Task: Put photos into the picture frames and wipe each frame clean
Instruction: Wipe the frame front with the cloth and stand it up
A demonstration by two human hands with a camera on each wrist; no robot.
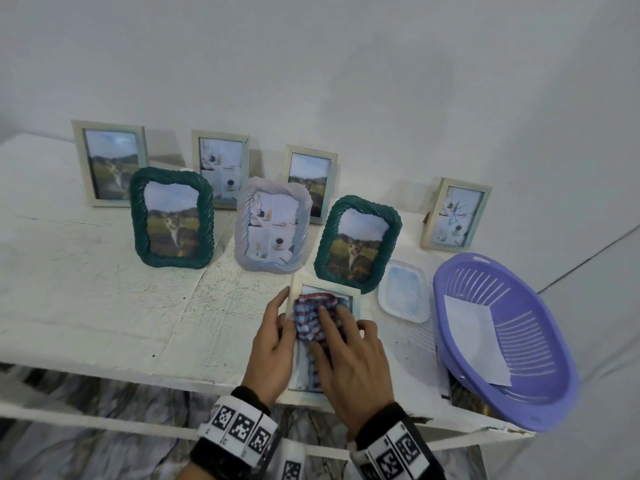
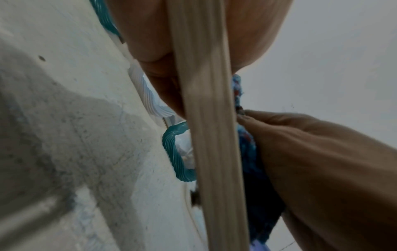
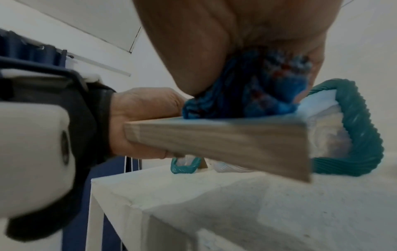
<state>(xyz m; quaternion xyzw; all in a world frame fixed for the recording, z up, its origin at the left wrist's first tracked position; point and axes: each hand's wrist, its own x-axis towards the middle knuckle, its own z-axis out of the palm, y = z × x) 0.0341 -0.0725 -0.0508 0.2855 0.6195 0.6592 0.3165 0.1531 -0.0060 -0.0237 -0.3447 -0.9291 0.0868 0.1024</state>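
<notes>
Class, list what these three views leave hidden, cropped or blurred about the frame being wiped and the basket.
- Photo in the held frame: head view, mostly covered by the cloth and right hand.
- Held frame's glass: both wrist views show only its blurred edge.
- Paper in the purple basket: head view, blank side up.
- Print under the basket: head view, mostly hidden by the basket.

Head view: above, looking down across white table point(image 1: 86, 271) toward wall. Wrist views: very close, low, along wooden frame point(image 2: 210, 135) edge; both share checked cloth point(image 3: 247, 95).
</notes>
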